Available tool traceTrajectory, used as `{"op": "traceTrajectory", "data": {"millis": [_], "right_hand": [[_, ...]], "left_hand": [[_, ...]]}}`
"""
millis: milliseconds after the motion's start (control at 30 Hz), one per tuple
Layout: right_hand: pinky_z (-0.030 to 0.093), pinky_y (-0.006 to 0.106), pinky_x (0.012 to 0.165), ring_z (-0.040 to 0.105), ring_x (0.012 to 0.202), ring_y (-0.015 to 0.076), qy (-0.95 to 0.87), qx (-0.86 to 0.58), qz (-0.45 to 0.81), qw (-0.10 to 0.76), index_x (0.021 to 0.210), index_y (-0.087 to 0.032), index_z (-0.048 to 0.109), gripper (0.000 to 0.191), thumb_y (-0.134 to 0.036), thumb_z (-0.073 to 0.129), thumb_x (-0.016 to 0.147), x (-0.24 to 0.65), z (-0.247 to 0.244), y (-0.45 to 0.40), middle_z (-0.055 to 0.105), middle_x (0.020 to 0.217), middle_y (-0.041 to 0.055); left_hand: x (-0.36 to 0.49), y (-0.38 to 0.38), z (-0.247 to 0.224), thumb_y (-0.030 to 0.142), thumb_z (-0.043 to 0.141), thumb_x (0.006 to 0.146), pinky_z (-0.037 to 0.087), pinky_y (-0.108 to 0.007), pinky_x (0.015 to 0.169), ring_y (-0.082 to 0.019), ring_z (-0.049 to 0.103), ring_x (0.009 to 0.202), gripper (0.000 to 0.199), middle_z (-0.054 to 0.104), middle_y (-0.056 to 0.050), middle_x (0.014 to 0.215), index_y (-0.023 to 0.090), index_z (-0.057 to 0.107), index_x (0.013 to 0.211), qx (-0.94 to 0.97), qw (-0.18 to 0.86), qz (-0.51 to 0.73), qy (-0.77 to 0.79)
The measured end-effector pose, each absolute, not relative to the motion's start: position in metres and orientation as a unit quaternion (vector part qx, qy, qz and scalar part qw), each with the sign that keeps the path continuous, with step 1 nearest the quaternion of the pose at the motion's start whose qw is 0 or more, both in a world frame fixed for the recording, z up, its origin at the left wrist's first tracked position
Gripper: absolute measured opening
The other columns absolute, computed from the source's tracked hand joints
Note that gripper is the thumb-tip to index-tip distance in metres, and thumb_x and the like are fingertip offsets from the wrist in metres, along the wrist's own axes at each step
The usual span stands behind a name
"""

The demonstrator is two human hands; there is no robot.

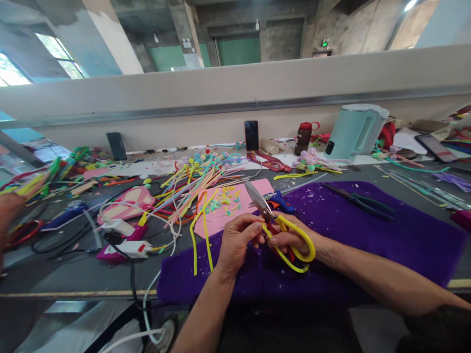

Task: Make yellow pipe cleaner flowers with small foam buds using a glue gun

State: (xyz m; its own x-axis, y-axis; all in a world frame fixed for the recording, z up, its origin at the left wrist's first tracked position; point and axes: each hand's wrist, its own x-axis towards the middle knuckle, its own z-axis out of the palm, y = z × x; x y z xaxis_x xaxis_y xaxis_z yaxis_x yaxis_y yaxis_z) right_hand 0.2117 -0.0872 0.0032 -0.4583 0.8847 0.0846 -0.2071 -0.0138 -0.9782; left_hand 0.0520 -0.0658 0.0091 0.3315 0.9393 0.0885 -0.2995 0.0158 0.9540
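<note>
My right hand [282, 239] is wrapped round the yellow handles of a pair of scissors [258, 197], whose metal blades point up and to the left. Beside the handles, my left hand [235, 240] is closed in a pinch, and its fingertips hide whatever is between them. Both hands are above a purple cloth [342, 235]. Left of them, yellow fuzzy craft stems [194, 245] hang over the edge of a pink sheet [206, 226]. Small yellow and teal cut pieces [228, 198] are scattered on that sheet. A blue glue gun [282, 202] lies just behind the scissors.
Pliers [362, 201] lie on the cloth at right. A heap of coloured stems [184, 184], a magenta power strip [110, 251] and loose cables are at left. Behind stand a phone [251, 136], a brown bottle [302, 141] and a kettle [349, 132]. Another person's hand [9, 208] shows far left.
</note>
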Motion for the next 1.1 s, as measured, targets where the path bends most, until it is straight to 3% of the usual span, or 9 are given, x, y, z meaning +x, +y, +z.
{"op": "traceTrajectory", "data": {"millis": [300,533,833,1000,1100], "right_hand": [[0.033,0.015,0.036,0.042,0.041,0.0040,-0.564,-0.309,0.634,0.430,0.104,-0.017,0.047,0.041,-0.024,0.064,0.067,0.2131,0.0020,-0.0865,0.054,0.067,-0.0033],[0.034,0.015,0.035,0.041,0.040,0.0038,-0.570,-0.314,0.625,0.432,0.105,-0.017,0.048,0.041,-0.023,0.063,0.068,0.2139,0.0008,-0.0868,0.052,0.063,-0.0045],[0.036,0.015,0.033,0.043,0.037,0.0042,-0.569,-0.318,0.630,0.422,0.110,-0.020,0.044,0.047,-0.020,0.064,0.068,0.2148,-0.0023,-0.0870,0.048,0.060,-0.0075],[0.037,0.015,0.032,0.042,0.036,0.0041,-0.560,-0.320,0.639,0.419,0.110,-0.021,0.045,0.047,-0.019,0.064,0.067,0.2139,-0.0032,-0.0873,0.048,0.059,-0.0080],[0.036,0.015,0.033,0.042,0.037,0.0039,-0.558,-0.322,0.637,0.424,0.109,-0.020,0.045,0.047,-0.020,0.064,0.067,0.2136,-0.0006,-0.0877,0.049,0.060,-0.0072]], "left_hand": [[0.0513,-0.0651,0.0088,0.028,0.063,0.068,0.035,-0.019,0.039,-0.008,0.050,0.045,0.014,0.059,-0.001,0.062,0.014,0.066,0.073,0.522,0.619,0.509,0.293],[0.0499,-0.0616,0.0052,0.031,0.056,0.075,0.032,-0.019,0.039,-0.008,0.047,0.042,0.021,0.056,-0.001,0.050,0.013,0.067,0.079,0.507,0.607,0.535,0.298],[0.0511,-0.0630,0.0080,0.025,0.067,0.064,0.033,-0.017,0.039,-0.007,0.048,0.042,0.014,0.055,0.002,0.049,0.014,0.064,0.074,0.507,0.615,0.508,0.326],[0.0516,-0.0637,0.0080,0.024,0.065,0.066,0.033,-0.016,0.039,-0.006,0.047,0.043,0.011,0.053,0.003,0.049,0.014,0.061,0.068,0.519,0.607,0.505,0.327],[0.0506,-0.0626,0.0070,0.027,0.062,0.070,0.034,-0.016,0.039,-0.007,0.048,0.043,0.015,0.055,0.002,0.051,0.014,0.062,0.076,0.505,0.616,0.510,0.327]]}}
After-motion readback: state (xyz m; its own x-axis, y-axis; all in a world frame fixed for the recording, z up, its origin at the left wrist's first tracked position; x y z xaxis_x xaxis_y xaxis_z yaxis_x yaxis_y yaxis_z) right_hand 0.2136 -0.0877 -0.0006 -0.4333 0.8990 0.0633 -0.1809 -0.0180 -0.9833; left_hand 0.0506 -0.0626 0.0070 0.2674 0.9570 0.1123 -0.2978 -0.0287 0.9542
